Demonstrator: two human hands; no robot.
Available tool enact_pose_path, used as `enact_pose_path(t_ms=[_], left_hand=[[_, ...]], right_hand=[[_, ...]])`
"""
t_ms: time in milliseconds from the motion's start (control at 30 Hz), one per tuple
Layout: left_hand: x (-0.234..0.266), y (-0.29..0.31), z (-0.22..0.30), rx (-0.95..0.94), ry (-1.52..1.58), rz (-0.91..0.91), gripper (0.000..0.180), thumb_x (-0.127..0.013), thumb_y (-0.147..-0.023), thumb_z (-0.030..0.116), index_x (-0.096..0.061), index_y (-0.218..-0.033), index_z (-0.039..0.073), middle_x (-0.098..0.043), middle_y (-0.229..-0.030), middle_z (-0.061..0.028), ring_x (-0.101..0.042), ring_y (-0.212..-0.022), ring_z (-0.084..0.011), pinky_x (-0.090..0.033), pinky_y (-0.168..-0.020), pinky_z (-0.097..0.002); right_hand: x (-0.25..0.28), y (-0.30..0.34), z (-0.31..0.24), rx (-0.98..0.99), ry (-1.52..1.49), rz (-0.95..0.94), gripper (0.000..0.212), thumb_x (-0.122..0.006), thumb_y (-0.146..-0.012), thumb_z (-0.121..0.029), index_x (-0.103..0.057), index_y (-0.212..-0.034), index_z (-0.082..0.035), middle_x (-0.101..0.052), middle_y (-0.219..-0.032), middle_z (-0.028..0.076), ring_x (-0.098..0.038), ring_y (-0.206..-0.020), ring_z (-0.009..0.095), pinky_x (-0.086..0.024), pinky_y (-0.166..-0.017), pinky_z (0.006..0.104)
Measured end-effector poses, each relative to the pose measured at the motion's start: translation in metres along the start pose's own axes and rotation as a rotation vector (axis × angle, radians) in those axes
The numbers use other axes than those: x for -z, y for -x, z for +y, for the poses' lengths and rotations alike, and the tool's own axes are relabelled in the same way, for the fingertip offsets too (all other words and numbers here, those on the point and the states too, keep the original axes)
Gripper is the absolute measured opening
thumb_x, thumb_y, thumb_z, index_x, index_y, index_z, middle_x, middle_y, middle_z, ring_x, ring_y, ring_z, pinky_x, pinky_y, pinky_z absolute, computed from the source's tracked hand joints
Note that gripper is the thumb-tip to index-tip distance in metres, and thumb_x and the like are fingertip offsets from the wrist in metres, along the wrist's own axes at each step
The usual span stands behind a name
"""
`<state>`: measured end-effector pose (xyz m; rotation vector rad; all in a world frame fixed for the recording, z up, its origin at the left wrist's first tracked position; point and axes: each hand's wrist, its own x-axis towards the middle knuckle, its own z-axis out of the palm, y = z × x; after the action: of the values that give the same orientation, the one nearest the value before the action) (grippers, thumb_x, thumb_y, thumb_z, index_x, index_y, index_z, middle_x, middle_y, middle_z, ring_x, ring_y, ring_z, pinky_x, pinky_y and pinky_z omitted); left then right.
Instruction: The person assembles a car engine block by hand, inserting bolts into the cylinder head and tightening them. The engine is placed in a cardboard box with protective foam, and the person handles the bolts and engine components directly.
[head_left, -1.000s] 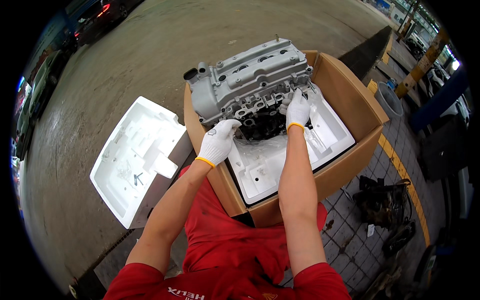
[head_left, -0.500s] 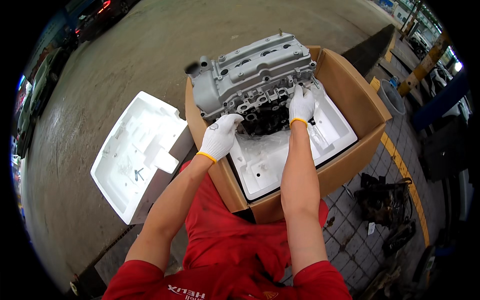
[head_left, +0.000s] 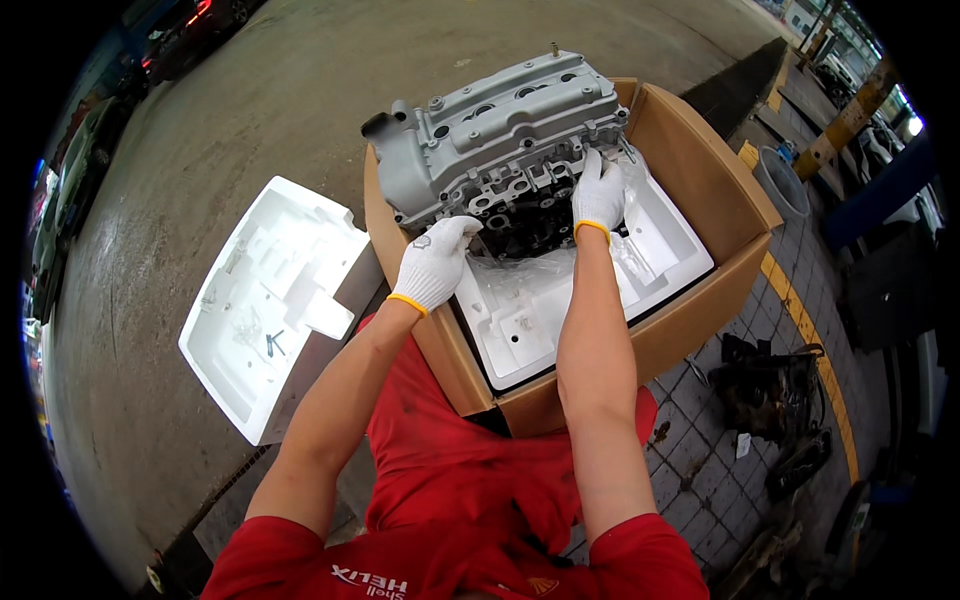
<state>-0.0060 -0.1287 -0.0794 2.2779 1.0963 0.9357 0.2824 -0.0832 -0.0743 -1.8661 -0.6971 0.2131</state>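
A grey and black car engine (head_left: 510,125) stands in an open cardboard box (head_left: 690,160), at the far side of a white foam tray (head_left: 650,285). I wear white knitted gloves with yellow cuffs. My left hand (head_left: 436,262) is closed at the engine's near left lower edge, its fingertips partly hidden against the metal. My right hand (head_left: 599,197) has its fingers curled onto the engine's near right side, below the grey cover and beside the row of ports. Clear plastic film (head_left: 510,280) lies in the tray, under the engine's near side.
Left of the box rests a white foam lid (head_left: 225,345) with small dark parts in it. Dark, dirty parts (head_left: 765,395) lie on the tiles at right, near a yellow floor line (head_left: 830,400). A grey bucket (head_left: 785,185) stands beyond the box; parked cars (head_left: 85,165) are far left.
The engine, box and both hands appear slightly higher in the picture, as the view has shifted a little. Both hands stay at the same places on the engine.
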Motion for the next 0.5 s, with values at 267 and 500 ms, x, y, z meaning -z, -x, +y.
enact_pose_path(t_ms=[267,500], left_hand=[[-0.002,-0.004,0.001,-0.008,-0.002,-0.005,0.023,-0.058,-0.105,0.007,-0.068,-0.124,0.009,-0.074,-0.114,-0.0149,-0.073,-0.103,-0.0356,-0.058,-0.089,-0.0437],[-0.001,-0.004,0.003,0.062,0.047,-0.035,0.024,-0.058,-0.104,0.003,-0.069,-0.125,0.004,-0.075,-0.115,-0.0161,-0.075,-0.107,-0.0306,-0.059,-0.095,-0.0392]], right_hand=[[-0.005,-0.013,0.003,0.002,0.115,0.021,0.063,-0.047,-0.104,-0.055,-0.077,-0.116,-0.002,-0.075,-0.12,0.028,-0.069,-0.115,0.049,-0.052,-0.099,0.0564],[-0.018,-0.027,0.013,-0.054,-0.081,-0.03,0.06,-0.051,-0.103,-0.049,-0.078,-0.104,0.005,-0.076,-0.109,0.031,-0.071,-0.106,0.049,-0.053,-0.094,0.0546]])
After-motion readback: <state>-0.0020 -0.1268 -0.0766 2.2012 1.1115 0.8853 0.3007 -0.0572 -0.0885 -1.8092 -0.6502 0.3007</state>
